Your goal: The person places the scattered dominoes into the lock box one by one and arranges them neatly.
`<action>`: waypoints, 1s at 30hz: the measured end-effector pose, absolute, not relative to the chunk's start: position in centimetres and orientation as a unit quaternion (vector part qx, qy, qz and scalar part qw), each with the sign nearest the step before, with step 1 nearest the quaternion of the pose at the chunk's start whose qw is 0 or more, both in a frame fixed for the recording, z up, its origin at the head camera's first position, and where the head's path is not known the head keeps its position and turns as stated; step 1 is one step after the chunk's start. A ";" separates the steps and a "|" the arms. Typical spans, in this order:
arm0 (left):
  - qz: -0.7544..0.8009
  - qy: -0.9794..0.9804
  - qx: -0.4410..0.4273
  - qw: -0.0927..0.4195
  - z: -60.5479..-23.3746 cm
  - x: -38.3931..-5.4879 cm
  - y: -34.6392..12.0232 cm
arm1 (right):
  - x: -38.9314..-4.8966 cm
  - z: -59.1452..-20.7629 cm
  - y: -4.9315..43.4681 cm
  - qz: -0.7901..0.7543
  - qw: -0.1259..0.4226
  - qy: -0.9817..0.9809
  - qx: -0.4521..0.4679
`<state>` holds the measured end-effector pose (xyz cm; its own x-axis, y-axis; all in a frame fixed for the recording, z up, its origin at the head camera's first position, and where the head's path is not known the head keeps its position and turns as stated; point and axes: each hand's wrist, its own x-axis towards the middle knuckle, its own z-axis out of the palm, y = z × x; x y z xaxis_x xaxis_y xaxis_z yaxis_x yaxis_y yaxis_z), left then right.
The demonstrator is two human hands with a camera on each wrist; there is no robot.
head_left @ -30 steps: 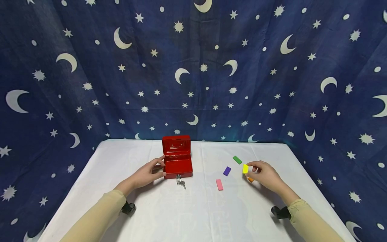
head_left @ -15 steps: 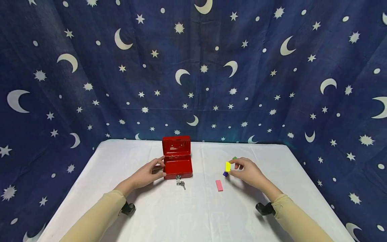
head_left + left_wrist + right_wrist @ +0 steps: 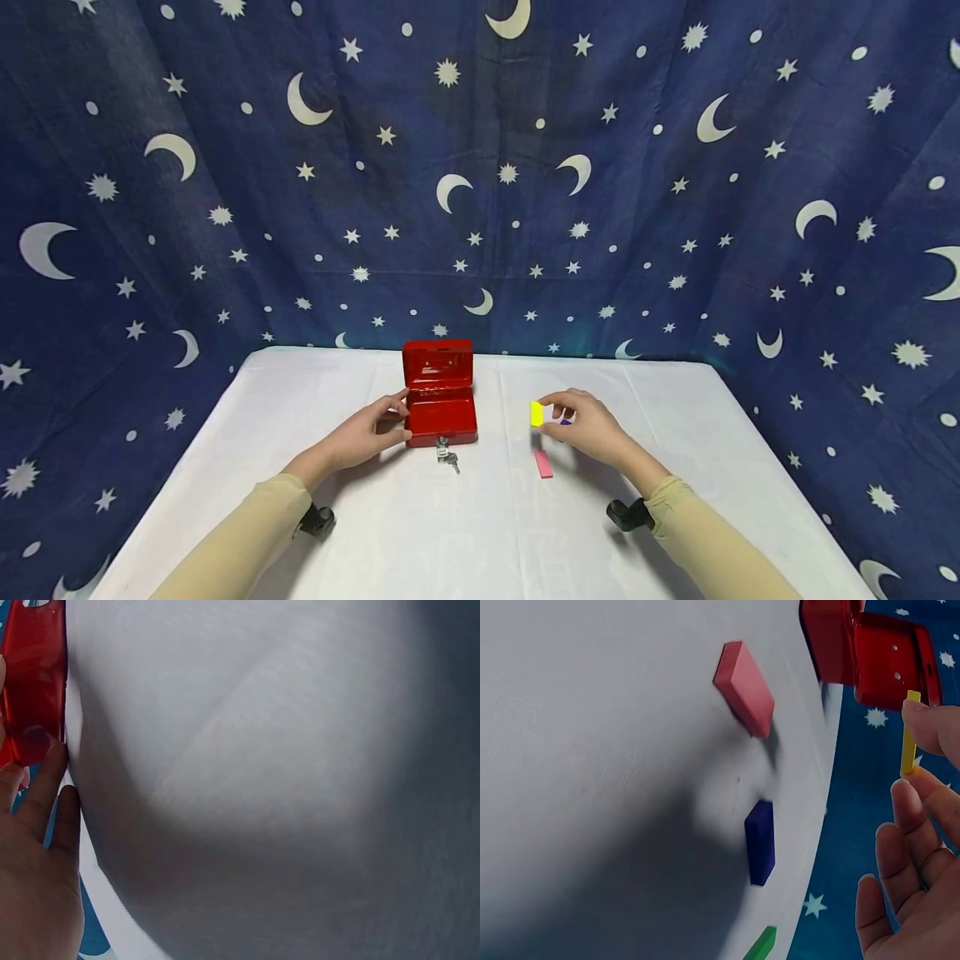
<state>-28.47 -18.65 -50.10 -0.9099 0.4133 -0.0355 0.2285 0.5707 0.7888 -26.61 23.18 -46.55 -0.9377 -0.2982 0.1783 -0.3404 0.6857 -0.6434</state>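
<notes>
Between thumb and fingertips my right hand (image 3: 588, 425) pinches a flat yellow block (image 3: 536, 414), held upright above the table. Nearby on the cloth lie a pink block (image 3: 543, 464) and a purple block (image 3: 760, 842), the latter mostly covered by the hand in the head view. A green block (image 3: 761, 943) shows at the bottom of the right wrist view. A small red metal cash box (image 3: 441, 417) stands with its lid raised, its inside bare. My left hand (image 3: 365, 433) rests with extended fingers against the box's left side, thumb near the front corner.
A metal latch with keys (image 3: 447, 455) hangs at the box's front. White cloth covers the table (image 3: 442, 542). Behind and at both sides hangs a dark blue curtain (image 3: 525, 208) with moons and stars.
My right hand has carried the yellow block leftward, past the purple block toward the red box. The orange and green blocks are now hidden in the head view. My left hand has stayed put.
</notes>
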 end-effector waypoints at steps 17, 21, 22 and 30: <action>0.437 0.873 0.191 0.102 -50.5 -28.4 -18.8 | -27.3 -47.3 19.9 0.375 0.008 -0.914 0.156; 0.435 0.874 0.191 0.105 -50.6 -28.4 -18.8 | -27.5 -47.5 19.4 0.379 0.004 -0.912 0.156; 0.435 0.874 0.189 0.106 -50.6 -28.4 -18.8 | -27.6 -47.5 19.3 0.381 0.003 -0.911 0.157; 0.432 0.878 0.181 0.102 -50.5 -28.4 -18.8 | -28.1 -47.3 18.1 0.392 0.006 -0.904 0.171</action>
<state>-28.39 -18.79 -50.49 -0.9137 0.4057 -0.0219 0.2301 0.5613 0.7950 -28.08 18.09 -47.31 -0.9413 -0.3049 0.1450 -0.3144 0.6348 -0.7059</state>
